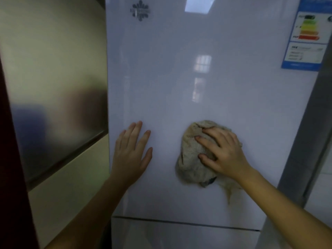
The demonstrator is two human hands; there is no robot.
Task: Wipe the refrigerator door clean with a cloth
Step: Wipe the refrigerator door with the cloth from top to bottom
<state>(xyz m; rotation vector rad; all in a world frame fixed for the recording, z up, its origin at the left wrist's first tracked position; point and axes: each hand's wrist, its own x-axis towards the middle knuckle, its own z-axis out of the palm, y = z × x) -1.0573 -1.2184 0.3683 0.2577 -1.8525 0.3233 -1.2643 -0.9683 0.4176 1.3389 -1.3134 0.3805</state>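
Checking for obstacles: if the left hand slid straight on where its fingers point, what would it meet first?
Probably nothing: the left hand points up the glossy white refrigerator door, bare to the picture's top, passing right of the silver snowflake emblem.

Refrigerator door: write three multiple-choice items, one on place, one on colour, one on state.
1. Where is the energy label on the refrigerator door? A upper right B lower left C centre
2. What colour is the cloth? A red B beige C black
3. How does the left hand lie? A flat on the door B gripping the cloth C in a fist
Answers: 1 A, it sits at the door's top right. 2 B, it looks beige. 3 A, it lies uncurled against the door.
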